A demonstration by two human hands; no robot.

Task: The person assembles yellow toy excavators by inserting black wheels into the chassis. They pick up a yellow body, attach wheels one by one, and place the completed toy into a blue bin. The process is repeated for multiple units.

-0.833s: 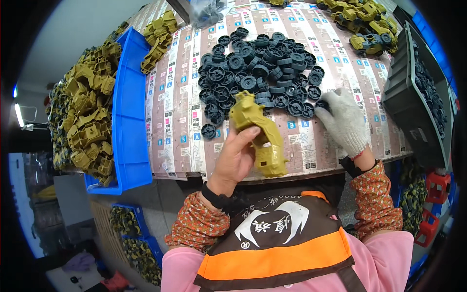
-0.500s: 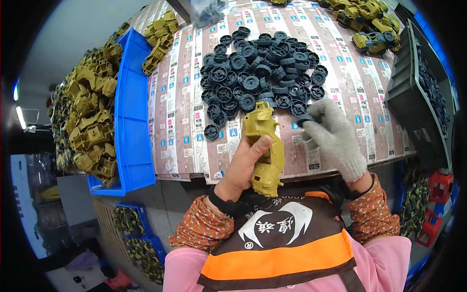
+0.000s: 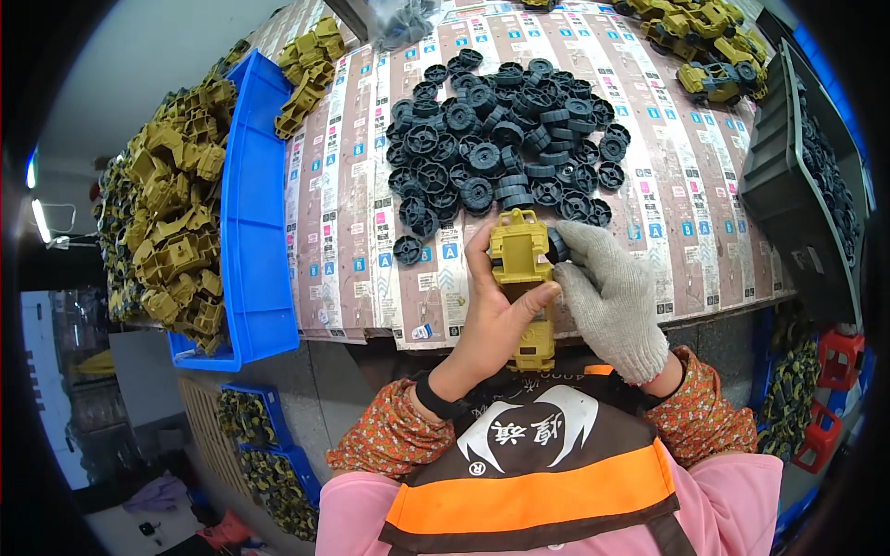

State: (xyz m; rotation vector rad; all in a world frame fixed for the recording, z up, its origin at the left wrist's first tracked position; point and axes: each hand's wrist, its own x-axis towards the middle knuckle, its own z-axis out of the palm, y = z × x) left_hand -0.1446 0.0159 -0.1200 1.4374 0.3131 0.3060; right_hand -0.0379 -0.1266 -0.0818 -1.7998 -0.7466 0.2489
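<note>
Olive-yellow plastic, moulded as a toy truck body (image 3: 525,278), fills the middle of the head view — long and boxy, held lengthwise just past the near edge of the counter (image 3: 371,222), its front end toward the wheel pile. A dark grey toy wheel (image 3: 557,245) sits against its right side near the front.

The counter is covered with printed striped sheeting. On it lies a wide pile of dark wheels (image 3: 505,139), with one stray wheel (image 3: 407,249) nearer the edge. A blue bin (image 3: 252,232) at the left holds a heap of olive truck parts (image 3: 171,213); a few more olive parts (image 3: 306,74) lie on the counter beside it. Finished olive toy trucks (image 3: 705,46) sit at the far right, next to a dark grey crate (image 3: 788,195) of wheels. Below, blue crates (image 3: 269,445) and red stools (image 3: 830,389) stand on the floor.

The bare left hand (image 3: 496,324) grips the truck body from the left, thumb across its top. The gloved right hand (image 3: 607,296) is closed down on the wheel, fingertips pressing it to the body — both forearms rising from the lower edge in patterned sleeves.
</note>
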